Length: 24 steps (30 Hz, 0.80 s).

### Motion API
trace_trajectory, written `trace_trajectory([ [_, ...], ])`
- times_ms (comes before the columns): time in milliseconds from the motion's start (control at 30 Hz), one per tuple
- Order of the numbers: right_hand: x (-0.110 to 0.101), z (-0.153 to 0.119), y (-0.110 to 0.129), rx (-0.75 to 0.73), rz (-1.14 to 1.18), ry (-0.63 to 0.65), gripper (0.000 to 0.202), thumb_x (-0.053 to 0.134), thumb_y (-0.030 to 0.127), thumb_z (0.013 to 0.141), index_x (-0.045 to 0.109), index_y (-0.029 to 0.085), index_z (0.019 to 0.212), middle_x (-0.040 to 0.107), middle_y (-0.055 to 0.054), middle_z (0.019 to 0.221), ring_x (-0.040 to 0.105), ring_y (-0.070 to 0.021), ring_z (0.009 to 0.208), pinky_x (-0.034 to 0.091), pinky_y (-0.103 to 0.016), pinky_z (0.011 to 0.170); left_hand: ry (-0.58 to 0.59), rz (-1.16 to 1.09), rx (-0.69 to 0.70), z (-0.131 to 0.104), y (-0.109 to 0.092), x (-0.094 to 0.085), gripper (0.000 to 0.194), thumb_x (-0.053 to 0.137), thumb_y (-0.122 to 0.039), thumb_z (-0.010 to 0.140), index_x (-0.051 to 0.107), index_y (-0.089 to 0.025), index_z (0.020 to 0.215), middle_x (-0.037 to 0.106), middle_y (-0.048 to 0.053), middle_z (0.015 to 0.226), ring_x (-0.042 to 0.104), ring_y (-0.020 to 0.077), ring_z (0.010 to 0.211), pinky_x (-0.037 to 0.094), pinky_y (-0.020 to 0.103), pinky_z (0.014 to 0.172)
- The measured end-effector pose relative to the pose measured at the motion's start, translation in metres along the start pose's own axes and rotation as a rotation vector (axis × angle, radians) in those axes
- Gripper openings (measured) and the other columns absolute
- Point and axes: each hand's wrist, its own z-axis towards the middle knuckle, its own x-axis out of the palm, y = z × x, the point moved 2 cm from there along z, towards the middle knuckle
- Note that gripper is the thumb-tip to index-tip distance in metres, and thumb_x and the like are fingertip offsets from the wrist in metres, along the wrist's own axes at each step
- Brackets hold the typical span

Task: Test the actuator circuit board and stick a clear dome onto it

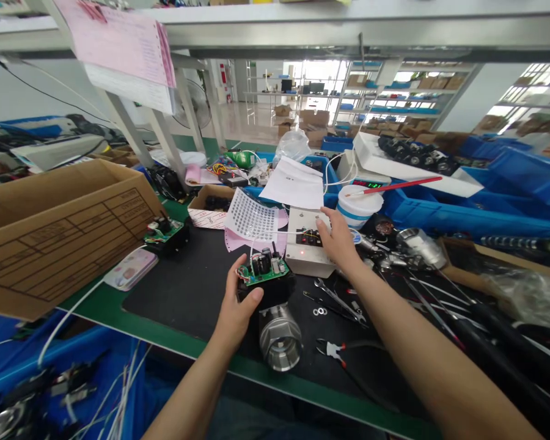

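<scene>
My left hand (234,299) is wrapped round the black housing of an electric valve, thumb in front and fingers on its left side. On top of the housing sits an exposed green circuit board (268,272) with black capacitors. Below it, the shiny steel valve body (280,339) faces me with its round opening. My right hand (339,241) lies at the right side of a light metal control box (309,263), fingers stretched out over its top and thumb apart. A red light glows on the box, and a white cable runs to its terminals.
Cutting pliers (334,349), wrenches (341,299) and washers (319,311) lie right of the valve. Behind stand a white tub (360,205) and papers (252,217). A cardboard box (68,238) and another circuit board unit (165,235) are on the left; screwdrivers lie right.
</scene>
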Motion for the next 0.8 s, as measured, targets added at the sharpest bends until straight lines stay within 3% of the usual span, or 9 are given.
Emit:
trace_trajectory([
  [133, 0.004, -0.057, 0.049, 0.006, 0.180, 0.099, 0.034, 0.039, 0.044, 0.099, 0.052, 0.022, 0.122, 0.061, -0.009, 0.120, 0.060, -0.0223, 0.109, 0.049, -0.040, 0.096, 0.004, -0.017, 0.014, 0.001, 0.001, -0.001, 0.081, 0.073, -0.055, 0.068, 0.043, -0.022, 0.135, 0.054, 0.012, 0.134, 0.050, 0.0352, 0.125, 0.032, 0.051, 0.110],
  [300, 0.022, -0.105, 0.065, 0.283, 0.683, 0.228, 0.049, 0.048, 0.059, 0.094, 0.050, 0.025, 0.128, 0.057, -0.009, 0.128, 0.053, -0.0249, 0.120, 0.041, -0.045, 0.104, -0.001, -0.036, 0.038, 0.004, 0.004, 0.005, 0.075, 0.073, -0.052, 0.070, 0.046, -0.022, 0.133, 0.052, 0.011, 0.136, 0.046, 0.0332, 0.129, 0.029, 0.048, 0.112],
  [400, 0.030, -0.110, 0.061, 0.391, 0.860, 0.327, 0.072, 0.055, 0.069, 0.085, 0.038, 0.027, 0.142, 0.043, -0.009, 0.144, 0.042, -0.0274, 0.131, 0.036, -0.046, 0.108, -0.009, -0.060, 0.054, 0.007, 0.008, 0.008, 0.071, 0.072, -0.052, 0.072, 0.047, -0.024, 0.131, 0.053, 0.009, 0.135, 0.047, 0.0312, 0.128, 0.030, 0.046, 0.113],
  [500, 0.033, -0.108, 0.059, 0.467, 0.924, 0.397, 0.088, 0.066, 0.067, 0.078, 0.027, 0.028, 0.148, 0.033, -0.010, 0.150, 0.038, -0.0283, 0.134, 0.035, -0.046, 0.109, -0.017, -0.084, 0.061, 0.011, 0.013, 0.010, 0.066, 0.069, -0.052, 0.075, 0.047, -0.023, 0.130, 0.054, 0.009, 0.134, 0.047, 0.0299, 0.129, 0.028, 0.046, 0.114],
  [700, 0.034, -0.107, 0.063, 0.552, 0.946, 0.494, 0.084, 0.066, 0.061, 0.080, 0.027, 0.028, 0.147, 0.046, -0.009, 0.142, 0.049, -0.0279, 0.126, 0.044, -0.046, 0.103, -0.036, -0.108, 0.097, 0.012, 0.015, 0.013, 0.064, 0.068, -0.053, 0.077, 0.048, -0.024, 0.130, 0.056, 0.008, 0.133, 0.049, 0.0284, 0.127, 0.031, 0.043, 0.113],
  [800, 0.036, -0.109, 0.061, 0.577, 0.964, 0.511, 0.088, 0.067, 0.065, 0.077, 0.027, 0.029, 0.147, 0.043, -0.009, 0.144, 0.049, -0.0293, 0.126, 0.048, -0.045, 0.099, -0.068, -0.112, 0.115, 0.008, 0.015, 0.018, 0.066, 0.066, -0.056, 0.076, 0.048, -0.024, 0.131, 0.057, 0.008, 0.133, 0.050, 0.0284, 0.126, 0.033, 0.042, 0.111],
])
